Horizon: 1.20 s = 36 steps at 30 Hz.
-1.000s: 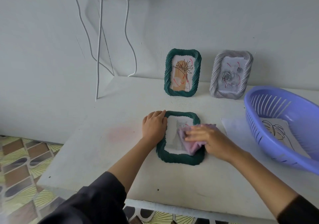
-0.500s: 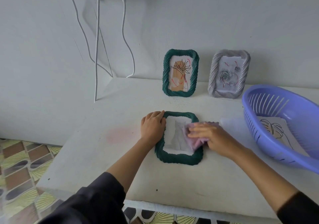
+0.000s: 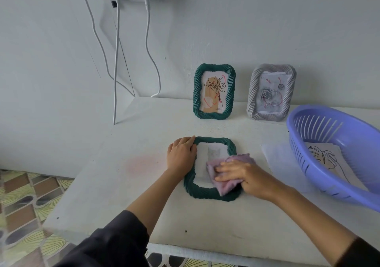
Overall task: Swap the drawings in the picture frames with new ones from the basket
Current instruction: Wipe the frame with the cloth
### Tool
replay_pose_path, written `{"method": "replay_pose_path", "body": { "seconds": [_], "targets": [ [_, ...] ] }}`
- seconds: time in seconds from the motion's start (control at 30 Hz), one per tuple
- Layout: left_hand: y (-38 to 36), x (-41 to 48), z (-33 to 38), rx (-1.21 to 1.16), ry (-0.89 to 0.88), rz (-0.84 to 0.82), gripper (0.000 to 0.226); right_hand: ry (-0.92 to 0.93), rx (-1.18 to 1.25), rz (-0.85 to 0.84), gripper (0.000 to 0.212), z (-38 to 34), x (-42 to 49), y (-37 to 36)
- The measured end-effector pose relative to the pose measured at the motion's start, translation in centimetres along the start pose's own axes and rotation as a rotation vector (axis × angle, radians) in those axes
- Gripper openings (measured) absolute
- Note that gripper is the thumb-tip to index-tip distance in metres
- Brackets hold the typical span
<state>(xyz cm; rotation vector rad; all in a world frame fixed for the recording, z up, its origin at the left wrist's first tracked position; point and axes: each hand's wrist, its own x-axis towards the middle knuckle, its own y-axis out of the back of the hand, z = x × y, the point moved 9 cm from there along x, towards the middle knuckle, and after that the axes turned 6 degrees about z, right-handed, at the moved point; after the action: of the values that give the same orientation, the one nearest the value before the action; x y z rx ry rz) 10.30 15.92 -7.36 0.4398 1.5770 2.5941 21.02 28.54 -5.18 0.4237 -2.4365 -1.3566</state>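
Observation:
A green picture frame (image 3: pixel 207 192) lies flat on the white table (image 3: pixel 144 135), with a pale drawing showing faintly in it. My left hand (image 3: pixel 181 153) rests on the frame's left edge, fingers curled over its rim. My right hand (image 3: pixel 242 176) presses a pink cloth (image 3: pixel 226 184) onto the lower right of the frame's glass. Against the wall stand a second green frame (image 3: pixel 213 91) with an orange flower drawing and a grey frame (image 3: pixel 271 92) with a rose drawing. The purple basket (image 3: pixel 337 126) at the right holds a leaf line drawing (image 3: pixel 327 159).
A white sheet (image 3: pixel 281 157) lies on the table between the flat frame and the basket. White charger cables (image 3: pixel 117 61) hang down the wall at the back left. The table's left and front edges drop to a patterned tile floor (image 3: pixel 24 201).
My right hand has slid the pink cloth down and back toward me across the glass. My left hand has stayed on the frame's left edge.

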Motion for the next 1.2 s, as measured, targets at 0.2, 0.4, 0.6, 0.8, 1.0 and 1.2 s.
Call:
{"method": "replay_pose_path", "body": {
  "seconds": [0.2, 0.4, 0.6, 0.8, 1.0, 1.2],
  "targets": [
    [0.0, 0.0, 0.0, 0.008, 0.004, -0.004, 0.044, -0.161, -0.098, 0.199, 0.052, 2.3, 5.3, 1.1],
    [0.1, 0.0, 0.0, -0.022, 0.014, 0.005, 0.043, 0.046, -0.012, 0.037, 0.046, -2.3, 2.6, -2.0],
    [-0.1, 0.5, -0.6, -0.200, 0.118, -0.072, 0.044, -0.202, 0.242, 0.225, 0.062, 0.4, 0.2, 3.5],
    [2.8, -0.6, 4.0, -0.824, 0.228, -0.087, 0.061, -0.634, 1.186, 0.624, 0.030, 3.0, 0.8, 7.1],
    [2.6, -1.9, 6.0, -1.403, 0.458, -0.247, 0.026, -0.639, 1.389, 0.481, 0.018, 0.7, 3.2, 3.0],
    [6.9, -0.5, -1.8, -1.058, 0.482, -0.068, 0.021, -0.660, 0.464, 0.537, 0.042, 4.8, 0.9, 3.6]
  ]
}}
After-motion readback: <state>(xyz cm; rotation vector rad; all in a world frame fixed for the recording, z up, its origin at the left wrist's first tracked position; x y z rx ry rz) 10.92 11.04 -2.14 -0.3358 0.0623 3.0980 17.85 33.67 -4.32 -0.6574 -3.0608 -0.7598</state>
